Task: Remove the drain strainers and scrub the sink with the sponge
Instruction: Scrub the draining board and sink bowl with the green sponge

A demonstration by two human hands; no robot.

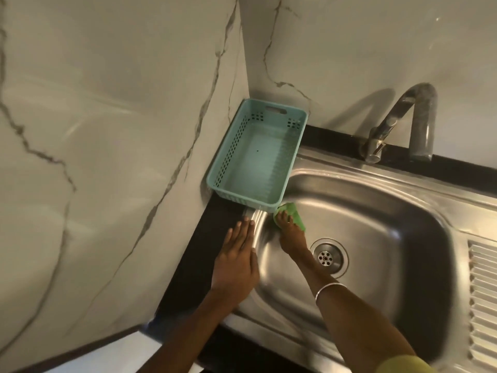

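A stainless steel sink [390, 230] fills the right half of the view. Its round drain [328, 257] sits at the bowl's bottom, with a perforated metal centre showing. My right hand [291, 235] is inside the bowl at its far left corner, pressing a green sponge [291, 212] against the steel just below the basket. My left hand [236, 259] lies flat, fingers together, on the sink's left rim and the dark counter, holding nothing. A silver bangle is on my right wrist.
A teal plastic basket [215, 181], nothing in it, stands on the counter in the wall corner, overhanging the sink's left edge. A curved metal tap [398, 122] rises behind the bowl. A ribbed draining board [484, 305] lies at the right. Marble-look walls close off left and back.
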